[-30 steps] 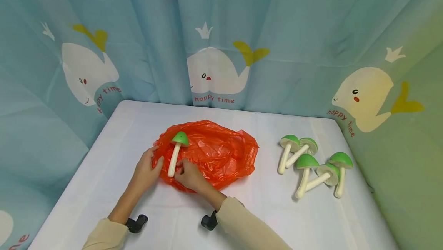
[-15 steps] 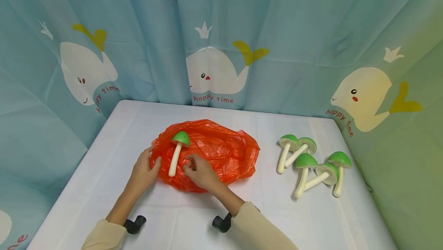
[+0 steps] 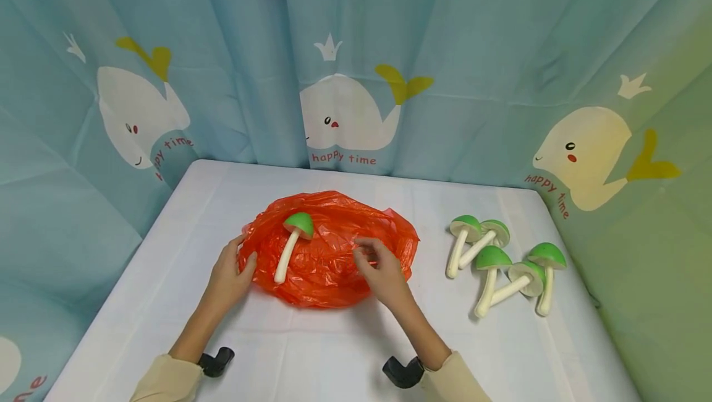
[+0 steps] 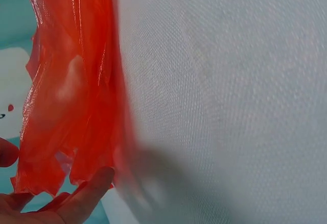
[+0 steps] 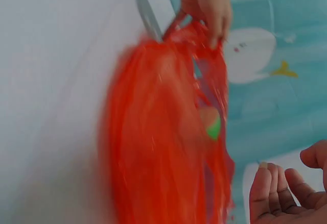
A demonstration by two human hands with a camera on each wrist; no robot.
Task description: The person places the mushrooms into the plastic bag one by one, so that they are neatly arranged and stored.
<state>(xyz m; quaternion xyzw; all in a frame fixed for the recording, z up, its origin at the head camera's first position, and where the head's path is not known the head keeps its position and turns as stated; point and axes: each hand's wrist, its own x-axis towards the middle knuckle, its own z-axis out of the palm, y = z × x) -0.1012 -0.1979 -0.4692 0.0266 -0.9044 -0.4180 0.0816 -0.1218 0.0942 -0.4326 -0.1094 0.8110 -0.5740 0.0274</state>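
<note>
A red plastic bag [image 3: 334, 266] lies spread on the table with its mouth open. One toy mushroom [image 3: 286, 253], with green cap and white stem, rests inside its left part. My left hand [image 3: 229, 269] holds the bag's left rim, thumb on one side and fingers on the other; in the left wrist view the fingers [image 4: 84, 198] lie against the red film. Over the bag's right part hovers my right hand [image 3: 384, 269], its fingers loosely bent and nothing between them. The right wrist view shows this hand [image 5: 286, 193] apart from the bag, whose side is blurred.
Several more green-capped mushrooms [image 3: 492, 260] lie in a loose cluster on the right of the white table [image 3: 311, 359]. A blue curtain [image 3: 473, 49] with whale prints hangs behind the table's back edge and along its sides.
My right hand has let go of the mushroom's stem and moved right across the bag. The mushroom has tilted slightly rightward at its cap. My left hand stays at the rim.
</note>
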